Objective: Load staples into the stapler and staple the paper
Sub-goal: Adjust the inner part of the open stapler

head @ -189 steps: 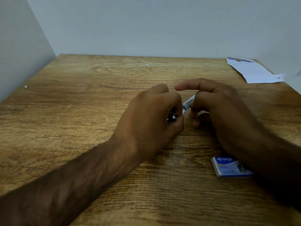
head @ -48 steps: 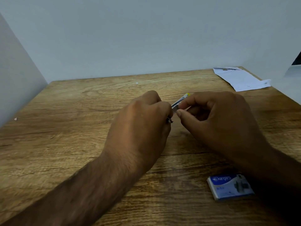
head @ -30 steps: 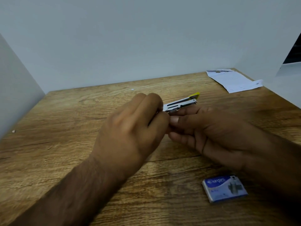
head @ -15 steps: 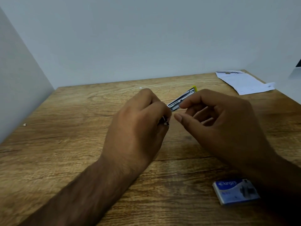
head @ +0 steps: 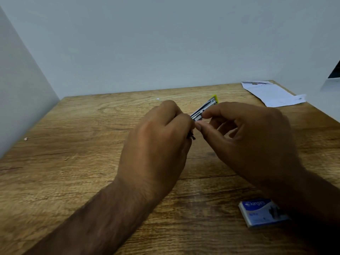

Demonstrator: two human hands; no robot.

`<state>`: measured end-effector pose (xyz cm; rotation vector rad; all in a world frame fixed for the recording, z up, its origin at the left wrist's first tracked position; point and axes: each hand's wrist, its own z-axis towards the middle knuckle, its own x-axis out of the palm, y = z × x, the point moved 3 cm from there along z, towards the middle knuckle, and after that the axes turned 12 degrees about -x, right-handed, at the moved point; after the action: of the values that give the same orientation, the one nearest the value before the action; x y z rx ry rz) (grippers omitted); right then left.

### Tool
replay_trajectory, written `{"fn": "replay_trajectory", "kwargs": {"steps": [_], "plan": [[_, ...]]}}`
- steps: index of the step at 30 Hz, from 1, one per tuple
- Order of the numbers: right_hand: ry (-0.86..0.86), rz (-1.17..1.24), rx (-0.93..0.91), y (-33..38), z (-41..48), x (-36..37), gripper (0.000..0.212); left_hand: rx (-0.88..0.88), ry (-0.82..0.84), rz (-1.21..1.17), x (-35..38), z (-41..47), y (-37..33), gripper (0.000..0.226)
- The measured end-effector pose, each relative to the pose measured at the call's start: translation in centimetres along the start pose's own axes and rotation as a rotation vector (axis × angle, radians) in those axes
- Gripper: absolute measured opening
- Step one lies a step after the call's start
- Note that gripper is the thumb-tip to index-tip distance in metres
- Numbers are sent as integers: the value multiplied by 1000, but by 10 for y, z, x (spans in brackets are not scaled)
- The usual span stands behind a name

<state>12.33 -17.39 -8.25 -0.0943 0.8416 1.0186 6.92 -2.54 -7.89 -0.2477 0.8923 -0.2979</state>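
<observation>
My left hand (head: 158, 144) is closed around a small stapler (head: 204, 110), most of it hidden in my fist. Its metal staple tray with a yellow tip sticks out up and to the right, above the table. My right hand (head: 244, 140) pinches at the tray with thumb and forefinger right beside my left knuckles. I cannot tell whether staples lie between those fingertips. A blue and white staple box (head: 263, 215) lies flat near my right forearm. White paper (head: 270, 94) lies at the table's far right corner.
The wooden table (head: 73, 162) is boxed in by a grey wall at the back and a panel on the left. A tiny pale speck (head: 26, 138) lies near the left panel, another (head: 157, 98) near the back wall.
Hardly anything differs from half a second ago: both hands stay at the stapler. One second ago my right hand lay flat under the tray; now its thumb and forefinger pinch at it.
</observation>
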Motion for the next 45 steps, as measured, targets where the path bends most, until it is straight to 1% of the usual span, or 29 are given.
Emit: {"fn": "replay_trajectory", "kwargs": {"steps": [5,7,11,15,19,25,34,42,45], "plan": [[12,-14,30,0,1,1,40,6,18,13,0,-1,-1,6],[7,-11,45,-1,1,1,38,6,27,17,1,-1,-2,6],[-15,-19,30,-1,1,1,38,6,33,38,1,-1,-2,7],[-75,9,26,1,1,2,36,16,24,63,-1,0,-2,10],[-111,-5,21,3,2,0,29,35,16,93,-3,0,-3,10],[-71,-42,23,5,3,1,29,39,12,108,-4,0,-3,11],[-70,-53,60,7,4,2,28,63,-3,113,-1,-1,-2,14],[-86,-71,73,7,5,1,22,50,-11,108,-1,0,-5,17],[-59,-66,107,7,6,0,22,52,8,114,0,0,-3,16]]}}
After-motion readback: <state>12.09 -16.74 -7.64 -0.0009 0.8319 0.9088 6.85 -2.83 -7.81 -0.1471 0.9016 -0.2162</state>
